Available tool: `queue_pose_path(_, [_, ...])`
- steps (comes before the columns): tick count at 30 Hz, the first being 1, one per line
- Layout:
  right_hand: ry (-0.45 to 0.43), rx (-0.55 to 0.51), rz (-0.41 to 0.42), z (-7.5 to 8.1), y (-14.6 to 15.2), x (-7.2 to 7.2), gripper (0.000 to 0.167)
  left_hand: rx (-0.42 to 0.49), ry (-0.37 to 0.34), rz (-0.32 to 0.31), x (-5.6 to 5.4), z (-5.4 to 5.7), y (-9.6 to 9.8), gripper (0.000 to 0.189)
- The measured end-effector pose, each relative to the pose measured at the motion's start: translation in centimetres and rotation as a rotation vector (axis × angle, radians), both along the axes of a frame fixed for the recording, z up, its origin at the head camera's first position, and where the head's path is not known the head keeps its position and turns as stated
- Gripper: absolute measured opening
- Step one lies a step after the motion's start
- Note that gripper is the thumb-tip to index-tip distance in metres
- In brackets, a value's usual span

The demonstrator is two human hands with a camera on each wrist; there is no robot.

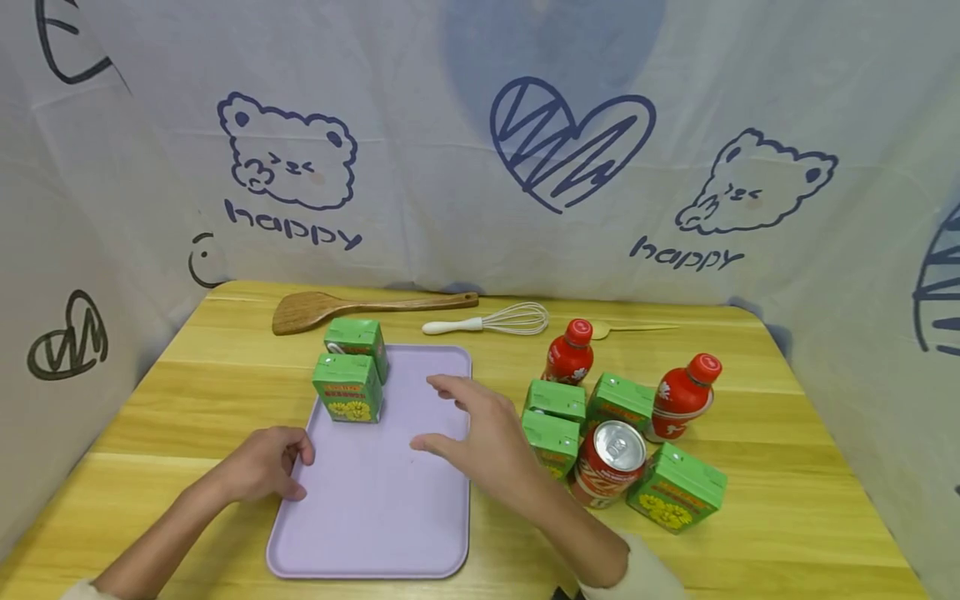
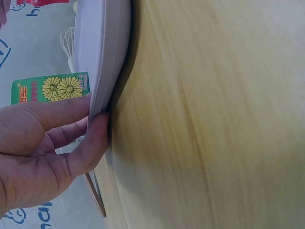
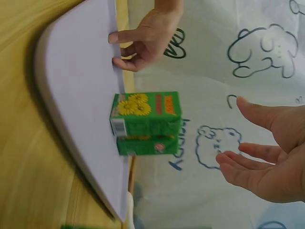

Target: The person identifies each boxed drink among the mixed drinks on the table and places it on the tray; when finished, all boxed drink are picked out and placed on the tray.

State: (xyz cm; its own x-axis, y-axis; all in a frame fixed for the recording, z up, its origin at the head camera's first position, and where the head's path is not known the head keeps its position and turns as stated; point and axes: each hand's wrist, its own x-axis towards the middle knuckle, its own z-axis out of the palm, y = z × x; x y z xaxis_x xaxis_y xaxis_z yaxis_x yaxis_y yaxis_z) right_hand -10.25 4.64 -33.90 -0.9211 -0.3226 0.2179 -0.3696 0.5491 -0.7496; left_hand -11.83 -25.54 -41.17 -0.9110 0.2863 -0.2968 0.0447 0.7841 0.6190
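A lilac tray (image 1: pixel 375 508) lies on the wooden table. My left hand (image 1: pixel 266 462) pinches its left rim between thumb and fingers, as the left wrist view shows of the hand (image 2: pixel 57 138) and the tray edge (image 2: pixel 100 71). Two green drink cartons with yellow flowers stand upright at the tray's far left corner, the front carton (image 1: pixel 348 390) close against the rear carton (image 1: pixel 354 333). Over the tray's right side hovers my right hand (image 1: pixel 483 437), thumb and fingers spread apart with nothing between them; the right wrist view shows the same hand (image 3: pixel 271 152) clear of the cartons.
Right of the tray stand several more green cartons (image 1: pixel 677 492), a red can (image 1: pixel 609 462) and two red bottles (image 1: pixel 682 396), grouped closely. Along the back edge lie a wooden spatula (image 1: pixel 307 313), a whisk (image 1: pixel 487 320) and a pale spoon (image 1: pixel 600 329). A printed curtain (image 1: pixel 435 167) hangs behind.
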Motion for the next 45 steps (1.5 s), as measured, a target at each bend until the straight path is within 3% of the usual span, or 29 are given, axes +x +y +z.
queue_pose_path(7, [-0.028, 0.003, -0.051, 0.6, 5.1, 2.1, 0.062, 0.008, -0.016, 0.014, 0.1, -0.1, 0.1, 0.038])
queue_pose_path(12, [0.015, 0.037, -0.063, 0.8, 9.2, 3.2, 0.062, 0.021, -0.018, 0.011, 0.0, -0.2, 0.0, 0.038])
queue_pose_path(19, [0.018, 0.157, -0.193, 0.9, 13.9, 4.4, 0.061, 0.02, -0.01, -0.006, 0.1, -0.2, -0.1, 0.038])
queue_pose_path(30, [0.054, 0.269, -0.316, -0.9, 19.0, 5.4, 0.065, -0.001, -0.007, -0.012, -0.2, -0.2, 0.0, 0.038])
queue_pose_path(35, [0.006, 0.3, -0.374, -1.7, 21.1, 5.8, 0.067, -0.003, -0.008, -0.014, -0.3, 0.0, 0.1, 0.038])
queue_pose_path(39, [-0.069, 0.311, -0.389, -2.3, 22.6, 5.9, 0.069, -0.004, -0.015, -0.007, -0.3, 0.1, 0.1, 0.038])
queue_pose_path(45, [-0.038, 0.315, -0.39, -3.7, 24.3, 6.2, 0.065, 0.001, -0.023, -0.001, -0.1, -0.1, 0.1, 0.038])
